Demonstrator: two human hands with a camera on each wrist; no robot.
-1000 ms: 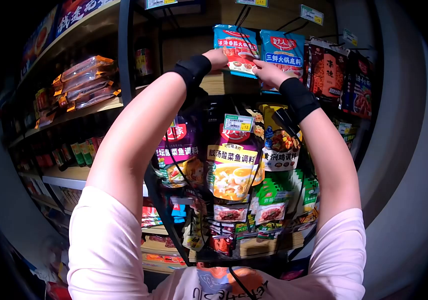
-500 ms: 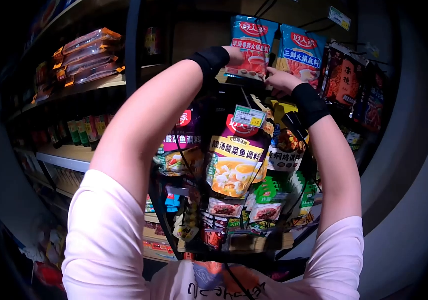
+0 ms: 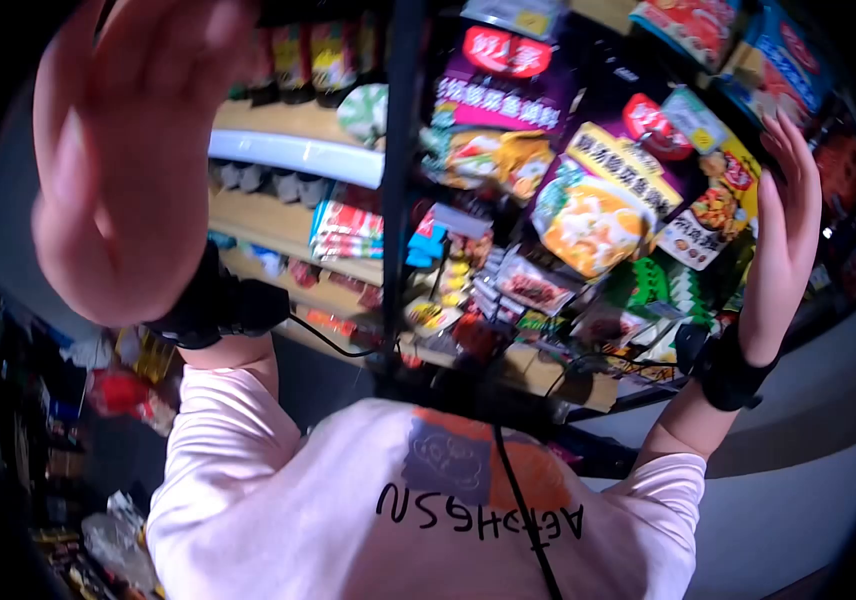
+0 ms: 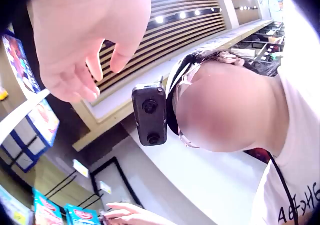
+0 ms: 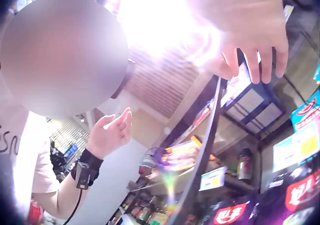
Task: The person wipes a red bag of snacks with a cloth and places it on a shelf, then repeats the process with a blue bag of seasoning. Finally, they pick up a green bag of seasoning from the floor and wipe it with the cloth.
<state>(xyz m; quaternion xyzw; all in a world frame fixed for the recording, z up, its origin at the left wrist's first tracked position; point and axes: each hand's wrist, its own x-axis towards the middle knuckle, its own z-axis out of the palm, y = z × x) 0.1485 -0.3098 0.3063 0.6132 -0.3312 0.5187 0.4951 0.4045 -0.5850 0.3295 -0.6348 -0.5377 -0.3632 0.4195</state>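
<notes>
My left hand (image 3: 128, 150) is raised close to the head camera at the upper left, palm showing, with nothing in it. In the left wrist view its fingers (image 4: 80, 82) hang loosely bent. The right hand (image 3: 786, 235) is held up at the right with extended fingers, also empty. Its fingertips overlap a blue seasoning packet (image 3: 780, 65) in the head view. A blue packet with a red panel (image 3: 688, 25) hangs beside that one. Below hang a purple pouch (image 3: 498, 105), a purple-and-yellow pouch (image 3: 603, 210) and a yellow-topped pouch (image 3: 713, 205).
Small green packets (image 3: 648, 285) hang lower on the rack. A dark upright post (image 3: 403, 180) separates it from shelves (image 3: 293, 145) with bottles and packs on the left. A price tag (image 3: 693, 118) juts out before the pouches. Thin cables run from both wrist cameras.
Both hands have come away from the blue packet with the red panel, which hangs on the rack. The left moved left and toward the camera, the right moved right; the head view tilted downward.
</notes>
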